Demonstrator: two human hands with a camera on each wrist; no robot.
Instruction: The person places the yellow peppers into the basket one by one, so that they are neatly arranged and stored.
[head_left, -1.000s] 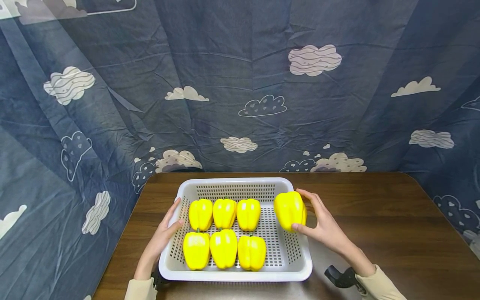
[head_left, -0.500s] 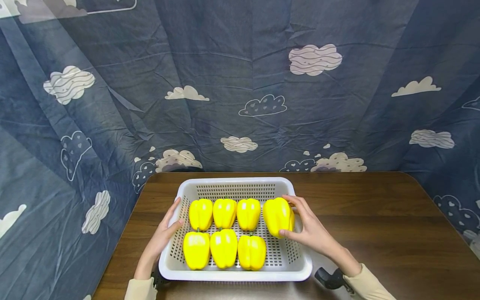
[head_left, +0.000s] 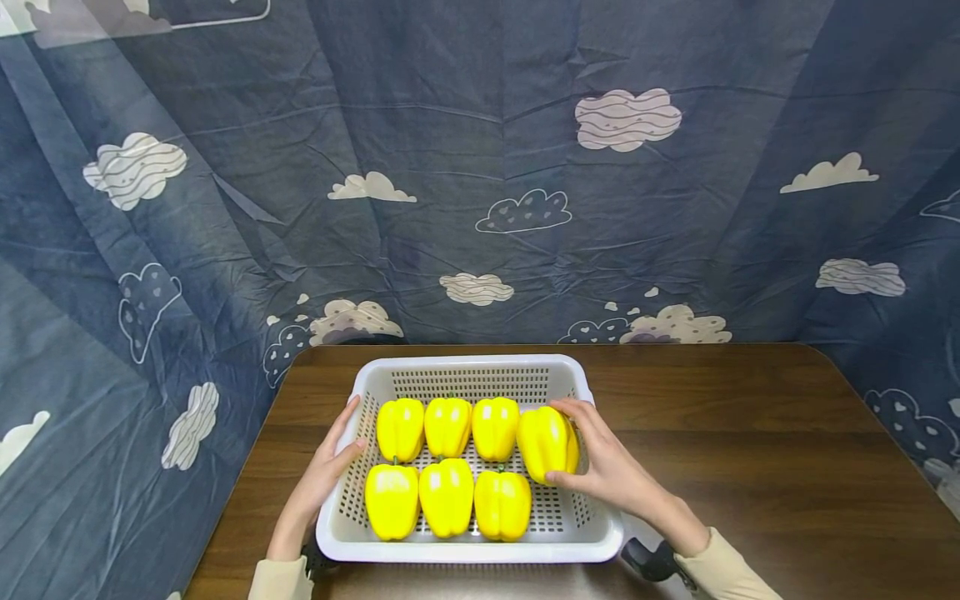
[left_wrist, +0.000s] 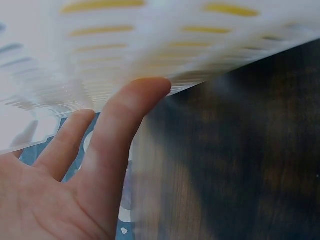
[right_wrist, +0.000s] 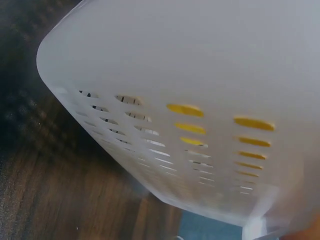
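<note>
A white perforated plastic basket (head_left: 472, 552) holds several yellow bell peppers (head_left: 447, 497) in two rows. My left hand (head_left: 324, 475) grips its left side, thumb over the rim; in the left wrist view, fingers (left_wrist: 117, 120) reach under the rim against the slotted wall. Inside the right part of the basket, my right hand (head_left: 611, 462) holds another yellow bell pepper (head_left: 543, 444) between thumb and fingers. It is slightly tilted, at the right end of the back row. The right wrist view shows mostly the basket's outer wall (right_wrist: 150, 65), with yellow behind some slots.
The basket stands on a dark brown wooden table (head_left: 750, 433), near its left edge. Behind it hangs a dark blue cloth (head_left: 450, 250) printed with clouds. A black strap-like device (head_left: 651, 560) sits at the right wrist.
My right hand has moved left and slightly toward the front, carrying the bell pepper from over the right rim to beside the back row. The left hand stays on the basket.
</note>
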